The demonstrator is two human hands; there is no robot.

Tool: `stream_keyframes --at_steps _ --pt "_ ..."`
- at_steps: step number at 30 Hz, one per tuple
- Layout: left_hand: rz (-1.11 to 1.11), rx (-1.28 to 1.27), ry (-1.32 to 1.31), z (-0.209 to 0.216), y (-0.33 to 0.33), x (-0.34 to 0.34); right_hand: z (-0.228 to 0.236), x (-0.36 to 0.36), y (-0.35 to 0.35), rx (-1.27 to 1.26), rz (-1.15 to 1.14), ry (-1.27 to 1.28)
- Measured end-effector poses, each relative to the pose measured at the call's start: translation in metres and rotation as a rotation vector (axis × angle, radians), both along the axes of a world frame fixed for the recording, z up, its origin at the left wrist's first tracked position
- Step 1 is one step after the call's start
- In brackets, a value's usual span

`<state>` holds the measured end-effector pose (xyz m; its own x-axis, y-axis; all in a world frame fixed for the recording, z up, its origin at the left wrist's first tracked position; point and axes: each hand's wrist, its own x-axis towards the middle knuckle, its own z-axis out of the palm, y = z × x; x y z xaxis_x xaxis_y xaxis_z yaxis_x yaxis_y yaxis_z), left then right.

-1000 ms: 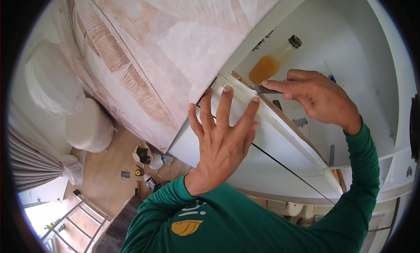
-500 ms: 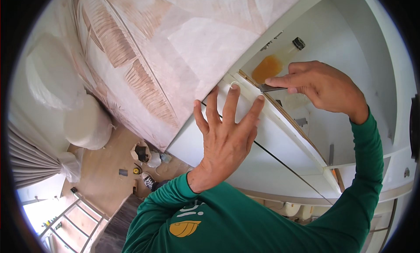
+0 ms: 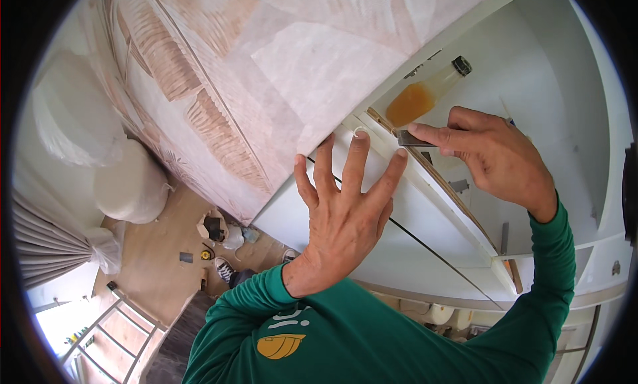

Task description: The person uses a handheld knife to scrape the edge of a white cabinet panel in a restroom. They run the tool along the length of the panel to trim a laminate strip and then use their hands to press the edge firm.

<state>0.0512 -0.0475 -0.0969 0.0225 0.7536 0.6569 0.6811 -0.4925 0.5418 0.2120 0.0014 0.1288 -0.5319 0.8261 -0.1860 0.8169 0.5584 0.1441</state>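
Note:
My left hand [image 3: 342, 214] lies with fingers spread on a white panel [image 3: 425, 231] crossed by a dark seam. By one fingertip is a small curled white shaving [image 3: 359, 131]. My right hand [image 3: 495, 151] is closed around a chisel [image 3: 417, 139], its flat metal blade pointing left. The chisel's handle is mostly hidden in my fist. The blade's tip meets the raw wooden edge [image 3: 452, 191] along the white panel, just right of my left fingers. Beyond that edge lies a bottle [image 3: 412, 103] with orange-brown liquid and a black cap, inside a white recess [image 3: 558, 72].
Leaf-patterned wallpaper [image 3: 266, 72] rises at the panel's far left side. Down on the wood floor [image 3: 159, 251] are a tape measure [image 3: 207, 254], an open bag [image 3: 212, 228] and a ladder [image 3: 119, 331]. Plastic-wrapped bundles [image 3: 129, 185] stand at the left. Small grey pieces [image 3: 458, 185] lie in the recess.
My right hand has dropped a little nearer to me and its blade sits slightly farther right. More of the bottle shows now. My left hand stays pressed to the panel.

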Motion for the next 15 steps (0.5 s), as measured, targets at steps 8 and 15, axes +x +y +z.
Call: stream_keyframes --at_steps 8,15 --pt "0.019 0.047 -0.083 -0.001 0.002 0.003 -0.011 -0.001 -0.003 0.047 -0.026 0.013" --pt "0.000 -0.020 0.026 0.003 -0.001 -0.002 -0.018 0.008 0.002 -0.041 -0.029 0.209"
